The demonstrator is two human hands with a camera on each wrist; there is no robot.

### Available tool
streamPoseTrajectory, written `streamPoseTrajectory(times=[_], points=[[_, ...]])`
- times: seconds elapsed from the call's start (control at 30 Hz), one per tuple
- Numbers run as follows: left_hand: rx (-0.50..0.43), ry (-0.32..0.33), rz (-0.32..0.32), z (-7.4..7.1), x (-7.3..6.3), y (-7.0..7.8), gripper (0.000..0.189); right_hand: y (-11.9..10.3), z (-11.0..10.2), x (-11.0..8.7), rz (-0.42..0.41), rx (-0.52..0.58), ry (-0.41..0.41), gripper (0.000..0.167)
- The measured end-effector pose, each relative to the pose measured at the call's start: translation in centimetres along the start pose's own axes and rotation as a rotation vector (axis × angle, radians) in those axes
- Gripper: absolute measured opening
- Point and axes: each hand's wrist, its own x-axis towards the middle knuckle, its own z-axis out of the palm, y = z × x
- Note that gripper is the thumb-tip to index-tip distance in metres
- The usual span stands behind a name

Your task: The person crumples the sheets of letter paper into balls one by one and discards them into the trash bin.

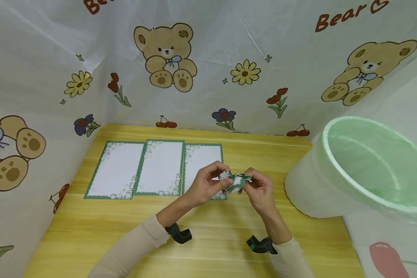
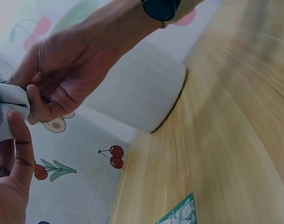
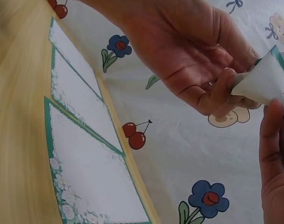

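Note:
Both hands hold one crumpled sheet of paper (image 1: pixel 237 182), white with a green border, above the table's middle. My left hand (image 1: pixel 205 186) pinches its left side between thumb and fingers. On the other side my right hand (image 1: pixel 260 190) pinches the right end. Up close in the left wrist view, the crumpled paper (image 2: pixel 11 109) shows mostly its white face, creased between the fingertips. From the right wrist, the paper (image 3: pixel 261 81) comes to a folded point at the left hand's fingers. Part of it is hidden by the hands.
Three flat sheets with green floral borders, a left one (image 1: pixel 114 170), a middle one (image 1: pixel 161 166) and a right one (image 1: pixel 202 164), lie side by side on the wooden table (image 1: pixel 201 235). A white bin (image 1: pixel 309 185) with a light green liner stands at the right. Bear-print cloth (image 1: pixel 208 46) hangs behind.

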Motion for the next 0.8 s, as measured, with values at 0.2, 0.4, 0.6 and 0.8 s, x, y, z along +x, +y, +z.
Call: streamPoseTrajectory(times=[0.2, 0.4, 0.6, 0.8], points=[[0.073, -0.016, -0.018, -0.22, -0.43, 0.07, 0.03, -0.15, -0.02, 0.07, 0.015, -0.086, 0.002, 0.018], [0.188, 0.019, -0.006, -0.56, -0.74, 0.31, 0.044, -0.52, 0.36, 0.3, 0.048, -0.202, 0.01, 0.016], [0.279, 0.04, 0.022, -0.72, -0.73, 0.51, 0.036, -0.63, 0.63, 0.31, 0.065, -0.193, 0.028, 0.016], [0.183, 0.012, 0.01, -0.72, -0.32, 0.31, 0.028, -0.93, 0.63, 0.09, 0.087, -0.19, 0.041, 0.012]])
